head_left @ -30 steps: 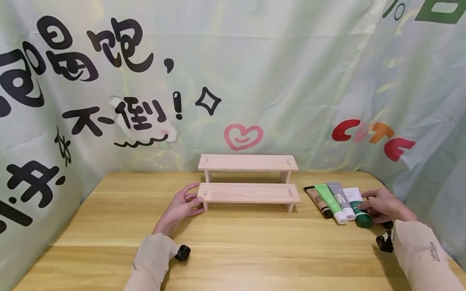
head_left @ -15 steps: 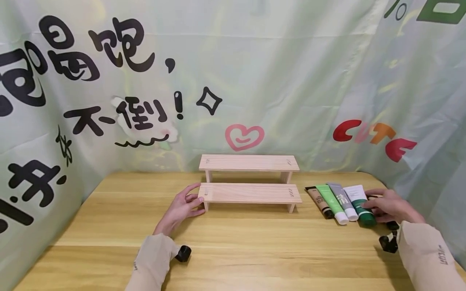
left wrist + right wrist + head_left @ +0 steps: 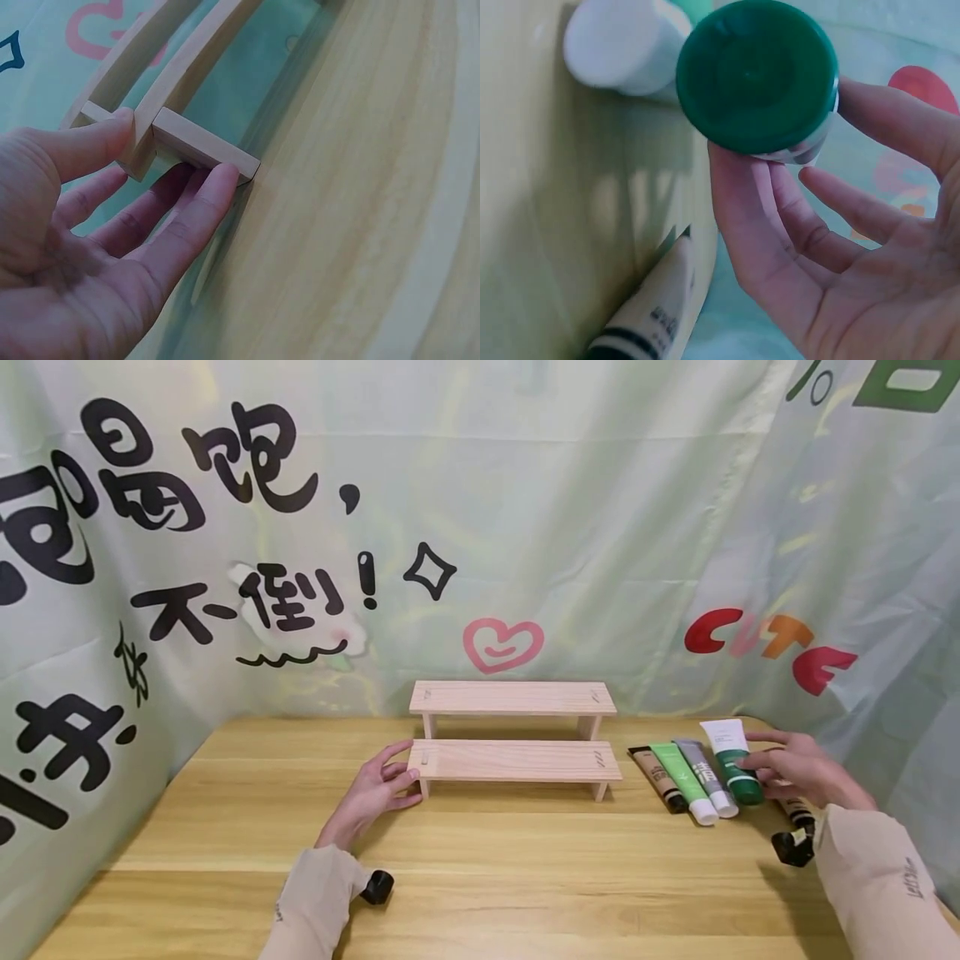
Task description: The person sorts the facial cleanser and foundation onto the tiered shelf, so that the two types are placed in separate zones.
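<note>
Evidently pinching the white-and-green tube [image 3: 727, 750] inside the right hand [image 3: 813, 772], over the desk [image 3: 562, 877]; probably light and squeezable, best held near the likely stiffer cap [image 3: 757, 75]. Gripping the wooden stand [image 3: 517, 760] with the left hand [image 3: 377, 787].

“CUTE” [image 3: 786, 632] is printed in colour on the backdrop cloth [image 3: 592, 527], where 喝饱 [image 3: 262, 443] and 不倒! [image 3: 285, 597] are written (in black); the white-and-green tube's [image 3: 731, 762] small print cannot be read.
</note>
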The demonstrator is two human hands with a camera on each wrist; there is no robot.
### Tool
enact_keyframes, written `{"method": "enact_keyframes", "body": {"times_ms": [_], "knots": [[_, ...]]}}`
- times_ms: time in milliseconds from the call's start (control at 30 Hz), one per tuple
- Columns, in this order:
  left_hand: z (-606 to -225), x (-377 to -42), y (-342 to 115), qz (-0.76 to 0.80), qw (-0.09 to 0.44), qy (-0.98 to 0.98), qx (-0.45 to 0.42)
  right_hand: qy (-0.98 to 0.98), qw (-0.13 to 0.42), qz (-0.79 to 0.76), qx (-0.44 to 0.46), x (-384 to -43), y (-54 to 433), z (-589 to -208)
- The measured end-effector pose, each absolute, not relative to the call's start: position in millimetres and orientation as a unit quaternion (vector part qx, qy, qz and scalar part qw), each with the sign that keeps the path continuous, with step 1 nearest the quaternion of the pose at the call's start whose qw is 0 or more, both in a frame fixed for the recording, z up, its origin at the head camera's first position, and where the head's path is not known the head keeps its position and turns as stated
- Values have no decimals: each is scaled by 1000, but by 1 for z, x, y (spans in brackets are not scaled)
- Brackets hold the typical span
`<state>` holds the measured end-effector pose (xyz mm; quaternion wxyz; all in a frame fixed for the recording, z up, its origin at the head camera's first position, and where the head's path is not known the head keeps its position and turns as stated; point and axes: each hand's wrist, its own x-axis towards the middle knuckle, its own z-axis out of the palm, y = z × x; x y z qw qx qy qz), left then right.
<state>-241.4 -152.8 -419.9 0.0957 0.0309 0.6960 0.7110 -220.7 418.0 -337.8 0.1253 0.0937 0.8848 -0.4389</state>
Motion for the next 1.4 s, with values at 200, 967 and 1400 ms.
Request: {"method": "enact_keyframes", "body": {"times_ms": [200, 967, 1400], "knots": [[-420, -240, -153, 712, 93, 696, 27, 880, 116, -454, 76, -225, 407, -330], [-420, -243, -152, 715, 90, 692, 40, 848, 60, -526, 15, -246, 339, -296], [-421, -238, -152, 713, 89, 695, 34, 840, 57, -540, -2, -254, 291, -289]]}}
